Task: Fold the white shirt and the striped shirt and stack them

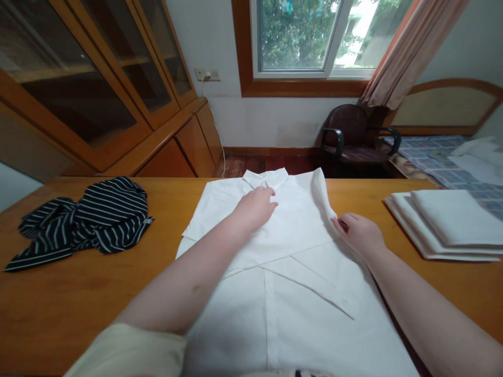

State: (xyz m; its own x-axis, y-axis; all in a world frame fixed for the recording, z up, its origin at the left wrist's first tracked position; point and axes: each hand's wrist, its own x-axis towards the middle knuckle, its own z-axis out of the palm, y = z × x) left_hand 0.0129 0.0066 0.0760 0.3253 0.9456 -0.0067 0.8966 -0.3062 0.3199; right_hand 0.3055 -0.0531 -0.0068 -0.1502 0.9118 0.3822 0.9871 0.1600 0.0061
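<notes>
A white collared shirt [298,235] lies spread on the wooden table, its collar at the far edge and its hem toward me. Both sleeves are laid across the body of the shirt. My left hand [257,207] is just below the collar, thumb and index finger apart, with nothing visible between them; the other fingers are hidden. At the shirt's right side, my right hand [357,233] pinches the edge, which is lifted a little and curls inward up to the shoulder.
A black garment with white stripes [106,214] lies crumpled at the left of the table [118,293]. Folded white cloths [451,220] are stacked at the right. Beyond stand a cabinet [157,104], an office chair [349,136] and a bed [440,152].
</notes>
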